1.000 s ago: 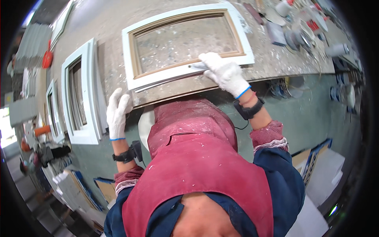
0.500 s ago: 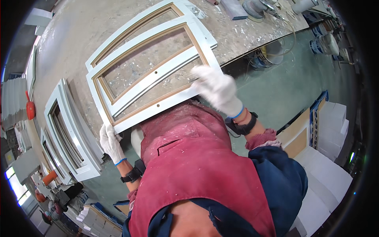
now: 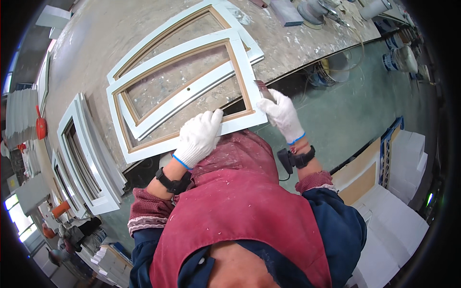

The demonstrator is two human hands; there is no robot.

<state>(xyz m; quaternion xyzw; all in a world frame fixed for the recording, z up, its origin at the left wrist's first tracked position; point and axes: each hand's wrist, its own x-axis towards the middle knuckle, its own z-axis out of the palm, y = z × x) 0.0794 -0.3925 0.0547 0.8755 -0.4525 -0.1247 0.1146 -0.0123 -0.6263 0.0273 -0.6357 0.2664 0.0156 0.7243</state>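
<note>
A white frame with an arched top (image 3: pixel 156 152) and a tan inner edge lies over a second, similar white frame (image 3: pixel 165 29) on the bench. Its near rail sticks out past the bench edge, over my apron. My left hand (image 3: pixel 199 137), in a white knit glove, is closed round that near rail, right of its middle. At the frame's right side, my gloved right hand (image 3: pixel 282 114) pinches a thin reddish-brown piece (image 3: pixel 263 90) that looks like folded sandpaper. The piece is against or very near the outer edge of the right stile; exact contact cannot be made out.
More white frames (image 3: pixel 89 158) lean together at the left. A round sander (image 3: pixel 311 13) with a hose and a grey block (image 3: pixel 286 12) lie on the paint-spotted bench (image 3: pixel 81 57). Buckets (image 3: pixel 331 67) stand below its right side. Behind me at right are stacked white boards (image 3: pixel 391 225).
My left hand has moved from the frame's near left corner rightward along the near rail. My right hand has shifted from the right stile to its outer side. The upper frame has turned slightly.
</note>
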